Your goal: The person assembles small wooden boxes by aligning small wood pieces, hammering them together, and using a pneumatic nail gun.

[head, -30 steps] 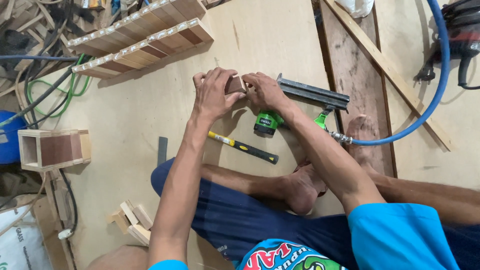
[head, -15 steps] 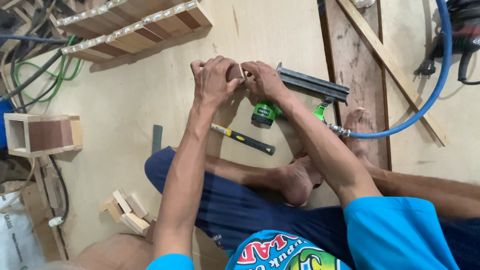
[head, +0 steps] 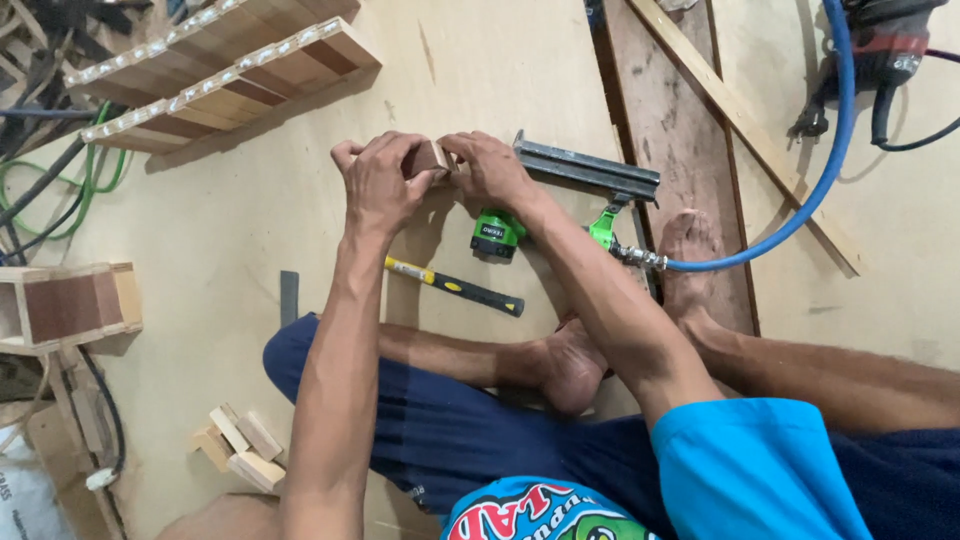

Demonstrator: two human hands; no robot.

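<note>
Both hands stay clamped on one small brown wooden block, held just above the plywood floor. Left hand wraps it from the near side, fingers curled tight; right hand pinches the other end, thumb on top. Grip looks unchanged over the last second: same two-handed hold, same spot relative to the tools. Only the view shifts, so the work reads as fitting or aligning, not moving on.

Just beside the right hand: green-and-black pneumatic nailer lying on the floor, blue air hose running off its rear. Near the left forearm: yellow-and-black handled hammer, untouched. Further out: two long slatted wooden frames top left, open wooden box at left edge, small stack of wood offcuts lower left.

Hidden: most of the block sits under the fingers, so its shape and whether there's a second piece can't be made out. Power tool top right is cropped.
</note>
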